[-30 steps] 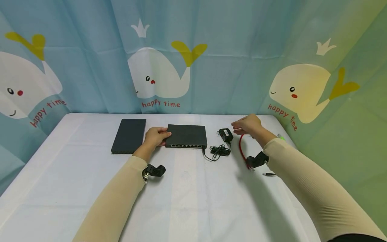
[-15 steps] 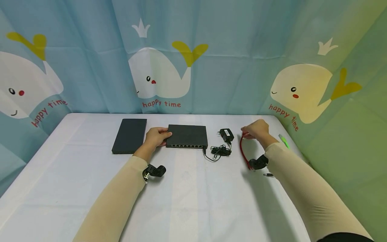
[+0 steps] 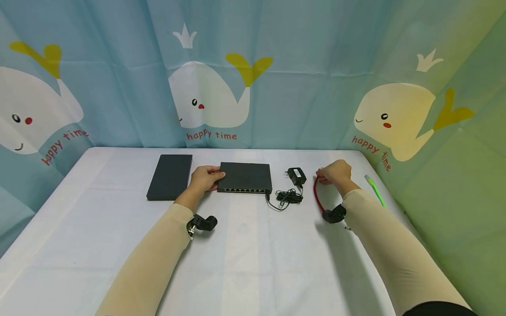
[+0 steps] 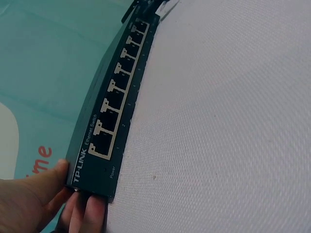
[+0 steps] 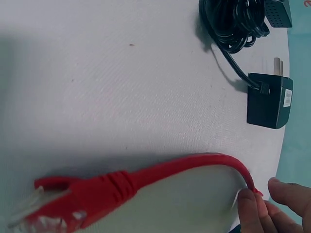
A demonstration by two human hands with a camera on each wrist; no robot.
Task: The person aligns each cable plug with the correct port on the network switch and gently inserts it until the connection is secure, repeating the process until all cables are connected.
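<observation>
My left hand grips the left end of a black Ethernet switch, thumb on top and fingers beneath. In the left wrist view, the row of ports on the Ethernet switch faces the camera, with TP-LINK lettering near the thumb. At the right, my right hand pinches the far end of a short red Ethernet cable. That cable bends toward the fingertips in the right wrist view; its clear plug lies close to the camera. The pinched end is mostly hidden by the fingers.
A black power adapter and its bundled cord lie between switch and cable, the cord running to the switch. A flat black box lies at left. A slim green object sits near the right edge. A dark object is mostly behind the sleeve.
My right hand has come down and slightly right onto the red cable's far end and now pinches it. The left hand and the switch stay in place.
</observation>
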